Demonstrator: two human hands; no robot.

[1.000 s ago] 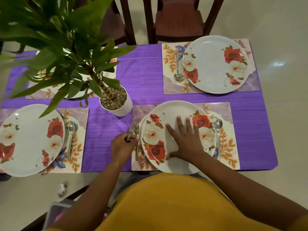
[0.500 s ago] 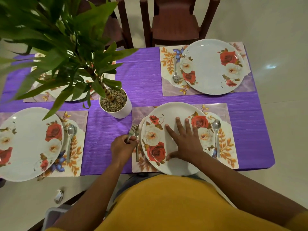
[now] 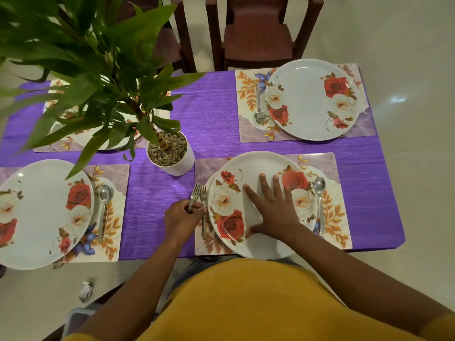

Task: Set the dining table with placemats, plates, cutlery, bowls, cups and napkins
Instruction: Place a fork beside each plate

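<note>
1. Nothing much has moved in the last second tbh. Both my hands sit where they were; only my head tipped, so the table slid a bit in view.
2. My left hand (image 3: 183, 216) is curled round the handle of a fork (image 3: 195, 196), tines pointing away from me. A second fork (image 3: 203, 210) already lies flat on the near placemat (image 3: 327, 166), just left of the plate. I can't tell if the two forks touch.
3. My right hand (image 3: 272, 207) is flat on the near plate (image 3: 253, 205), fingers straight and spread, gripping nothing. I reckon it's pinning the plate so it doesn't skate while I sort the cutlery beside it.
4. A spoon (image 3: 319, 200) lies on the right of that plate, bowl end away from me. So this setting has mat, plate, spoon and fork.
5. Further out: the far right plate (image 3: 312, 99) has a spoon (image 3: 258, 104) on its left side, and the left plate (image 3: 41, 212) has a spoon (image 3: 104, 207) on its right. No forks there that I can see, so the one in my hand is probably meant for one of those.
6. The potted plant (image 3: 170, 153) sits mid-table on the purple tablecloth (image 3: 214, 114), and its leaves hide most of the far left setting.
7. No bowls, cups or napkins in sight yet. No brands or readable writing anywhere, just rose prints.
</note>
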